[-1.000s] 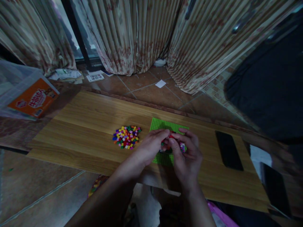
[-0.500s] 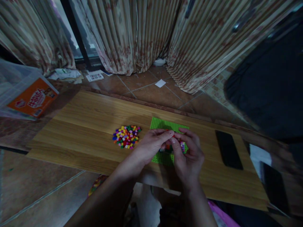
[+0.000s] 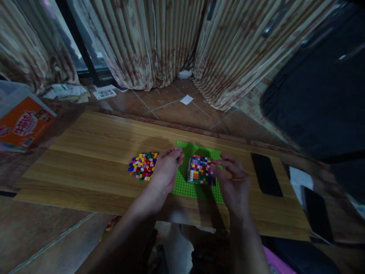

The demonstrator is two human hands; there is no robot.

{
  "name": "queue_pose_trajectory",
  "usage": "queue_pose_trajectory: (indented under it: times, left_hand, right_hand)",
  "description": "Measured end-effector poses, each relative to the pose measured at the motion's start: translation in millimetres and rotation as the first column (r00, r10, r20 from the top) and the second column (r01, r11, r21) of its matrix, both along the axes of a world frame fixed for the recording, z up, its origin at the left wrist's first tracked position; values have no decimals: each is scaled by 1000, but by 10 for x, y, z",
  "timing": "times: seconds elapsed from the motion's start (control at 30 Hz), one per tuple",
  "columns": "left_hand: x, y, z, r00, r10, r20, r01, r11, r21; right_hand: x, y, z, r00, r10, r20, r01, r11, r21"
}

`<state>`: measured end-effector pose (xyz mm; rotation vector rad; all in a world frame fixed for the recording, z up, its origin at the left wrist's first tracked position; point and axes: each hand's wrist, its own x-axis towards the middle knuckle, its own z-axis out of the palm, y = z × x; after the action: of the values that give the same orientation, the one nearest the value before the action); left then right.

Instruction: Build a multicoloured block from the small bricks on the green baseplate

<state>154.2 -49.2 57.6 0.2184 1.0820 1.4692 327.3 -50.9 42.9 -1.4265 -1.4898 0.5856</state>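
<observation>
A green studded baseplate [image 3: 182, 188] lies on the wooden table, bearing a block of many small coloured bricks [image 3: 201, 169]. My right hand [image 3: 232, 177] is at the block's right edge, thumb and index finger brought together near a red brick there. My left hand [image 3: 168, 167] hovers between the baseplate and a loose pile of coloured bricks [image 3: 142, 166]; its fingers are curled together, and something small and dark, too small to make out, shows at the fingertips.
A black phone [image 3: 266, 174] lies on the table [image 3: 99, 152] to the right. Farther right are a white paper [image 3: 299, 182] and another dark flat object [image 3: 317, 213]. A plastic box with an orange label [image 3: 27, 121] stands at the left.
My hands have parted: the left moved left toward the loose pile, while the right stays at the block's right side. The brick block is now uncovered. The view has shifted slightly.
</observation>
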Motion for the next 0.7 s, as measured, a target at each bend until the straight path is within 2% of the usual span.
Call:
queue_pose_trajectory:
  times: [0.1, 0.23, 0.37, 0.7]
  left_hand:
    - [-29, 29, -31, 993, 78, 86, -75, 997, -35]
    - [-21, 43, -32, 984, 97, 149, -90, 995, -50]
    - [-4, 50, -4, 982, 93, 167, -87, 995, -41]
    - [3, 15, 57, 976, 26, 217, -25, 1000, -7]
  right_hand:
    - [70, 23, -53, 999, 36, -25, -38, 995, -89]
    - [107, 45, -145, 994, 98, -37, -102, 985, -139]
    - [113, 61, -202, 988, 130, -84, -142, 978, -156]
    - [56, 91, -214, 974, 80, -212, -127, 967, -222]
